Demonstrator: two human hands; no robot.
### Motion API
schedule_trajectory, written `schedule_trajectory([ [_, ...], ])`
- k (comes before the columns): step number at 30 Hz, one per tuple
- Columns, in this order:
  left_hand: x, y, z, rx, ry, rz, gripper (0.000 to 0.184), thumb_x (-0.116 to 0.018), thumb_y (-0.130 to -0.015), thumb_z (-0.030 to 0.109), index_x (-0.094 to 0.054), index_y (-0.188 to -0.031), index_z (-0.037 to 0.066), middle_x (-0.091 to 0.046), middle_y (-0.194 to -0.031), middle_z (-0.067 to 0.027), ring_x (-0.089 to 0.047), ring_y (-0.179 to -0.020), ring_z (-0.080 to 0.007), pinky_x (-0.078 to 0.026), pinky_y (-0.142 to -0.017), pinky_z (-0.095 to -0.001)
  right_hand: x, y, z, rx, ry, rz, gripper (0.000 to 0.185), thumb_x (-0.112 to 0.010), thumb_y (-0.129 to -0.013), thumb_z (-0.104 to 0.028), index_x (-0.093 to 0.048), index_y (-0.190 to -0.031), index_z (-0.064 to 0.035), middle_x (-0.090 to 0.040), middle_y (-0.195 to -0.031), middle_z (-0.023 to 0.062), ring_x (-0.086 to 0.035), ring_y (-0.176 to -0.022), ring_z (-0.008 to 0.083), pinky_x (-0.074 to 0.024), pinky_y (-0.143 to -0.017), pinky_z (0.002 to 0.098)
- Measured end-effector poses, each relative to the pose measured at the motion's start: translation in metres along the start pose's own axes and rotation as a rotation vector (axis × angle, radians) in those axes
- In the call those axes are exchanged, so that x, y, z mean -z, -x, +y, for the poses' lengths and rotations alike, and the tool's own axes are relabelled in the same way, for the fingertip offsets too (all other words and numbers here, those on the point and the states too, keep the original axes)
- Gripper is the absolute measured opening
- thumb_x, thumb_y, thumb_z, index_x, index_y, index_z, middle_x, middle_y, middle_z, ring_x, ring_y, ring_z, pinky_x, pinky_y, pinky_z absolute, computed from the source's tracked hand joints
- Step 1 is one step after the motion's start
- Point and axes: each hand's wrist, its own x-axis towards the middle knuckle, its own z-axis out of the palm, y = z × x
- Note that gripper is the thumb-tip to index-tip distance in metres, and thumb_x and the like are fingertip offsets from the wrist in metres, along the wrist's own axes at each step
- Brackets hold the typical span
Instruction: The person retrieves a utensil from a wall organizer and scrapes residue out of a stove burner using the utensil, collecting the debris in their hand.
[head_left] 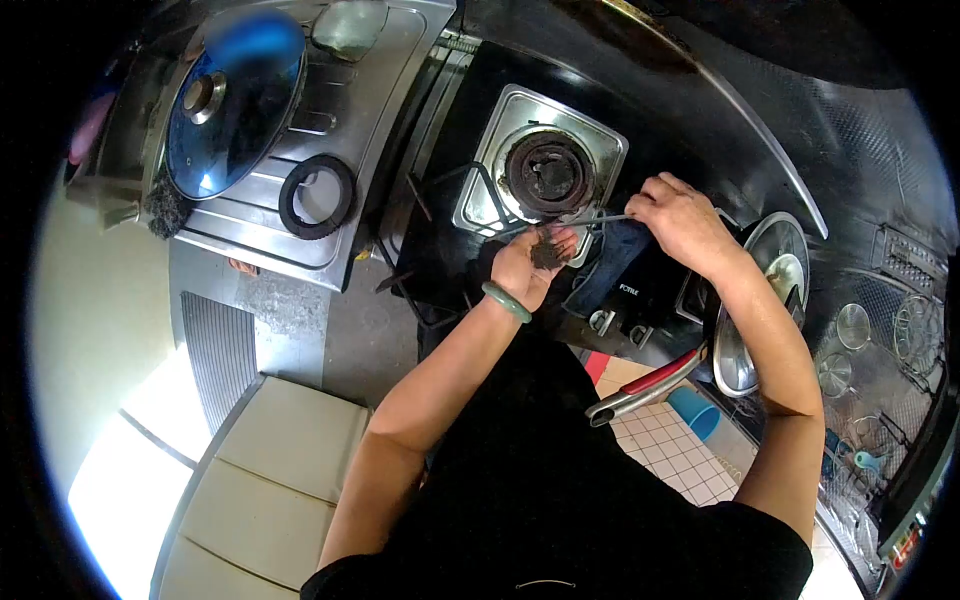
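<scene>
My left hand (518,268) is turned palm up below the burner, cupped with its fingers partly spread. A dark brown, crumbly-looking clump (547,253) lies in that palm; its exact kind is not clear. My right hand (677,217) pinches one end of a thin grey metal tool (603,218). The tool reaches left across the drip tray's lower edge, and its far end is close above my left fingers. Just beyond is the gas burner (550,172), brown and grimy, set in a square metal drip tray (613,148). No pan support covers it.
A black pan support (420,297) lies left of the burner. On the steel drainboard (375,120) are a glass lid (235,125), a black ring (318,197) and a dark scrubber (167,208). A lidded pan (735,360) with a red handle (660,374) stands at right.
</scene>
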Motion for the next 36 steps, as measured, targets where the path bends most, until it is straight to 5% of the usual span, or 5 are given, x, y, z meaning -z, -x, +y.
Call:
schedule_trajectory([
  [5,0.005,-0.009,-0.004,0.012,0.012,-0.031,0.028,-0.037,-0.096,0.014,-0.053,-0.103,-0.007,-0.061,-0.099,-0.0164,-0.059,-0.096,-0.0272,-0.049,-0.087,-0.0365,0.006,-0.001,0.021,-0.127,-0.074,-0.124,0.01,-0.056,-0.083,-0.011,-0.058,-0.091,-0.0066,-0.064,-0.08,0.012,-0.061,-0.08,0.0311,-0.0486,-0.072,0.0404],
  [14,0.002,-0.012,-0.001,0.008,0.001,-0.005,0.028,-0.037,-0.096,0.014,-0.054,-0.104,-0.008,-0.06,-0.103,-0.0188,-0.059,-0.098,-0.0285,-0.049,-0.088,-0.0371,0.045,-0.017,0.025,-0.119,-0.275,-0.241,0.02,-0.066,-0.08,-0.022,-0.052,-0.091,-0.0116,-0.056,-0.061,0.0104,-0.058,-0.062,0.031,-0.0402,-0.057,0.0425],
  [26,0.006,-0.017,-0.004,-0.017,0.004,-0.022,0.032,-0.032,-0.096,0.016,-0.055,-0.102,-0.006,-0.062,-0.102,-0.0185,-0.06,-0.098,-0.0297,-0.049,-0.087,-0.0376,0.035,-0.056,0.063,-0.28,-0.156,-0.513,0.024,-0.064,-0.082,-0.027,-0.067,-0.1,-0.012,-0.064,-0.09,0.0108,-0.059,-0.097,0.0294,-0.0459,-0.084,0.0393],
  [33,0.004,-0.016,-0.001,0.016,0.029,-0.009,0.032,-0.034,-0.097,0.016,-0.054,-0.104,-0.008,-0.059,-0.106,-0.0195,-0.057,-0.102,-0.03,-0.047,-0.093,-0.0385,0.055,-0.077,0.045,-0.33,-0.237,-0.651,0.018,-0.066,-0.081,-0.024,-0.069,-0.094,-0.0113,-0.061,-0.065,0.0038,-0.06,-0.069,0.0204,-0.0439,-0.068,0.0373],
  [36,0.004,-0.017,-0.001,0.014,0.024,-0.007,0.031,-0.035,-0.097,0.016,-0.054,-0.103,-0.008,-0.06,-0.106,-0.0198,-0.057,-0.102,-0.0303,-0.047,-0.093,-0.0389,0.05,-0.083,0.052,-0.27,-0.215,-0.614,0.017,-0.068,-0.079,-0.023,-0.069,-0.091,-0.0111,-0.064,-0.07,0.0055,-0.062,-0.072,0.0218,-0.0448,-0.068,0.0368],
])
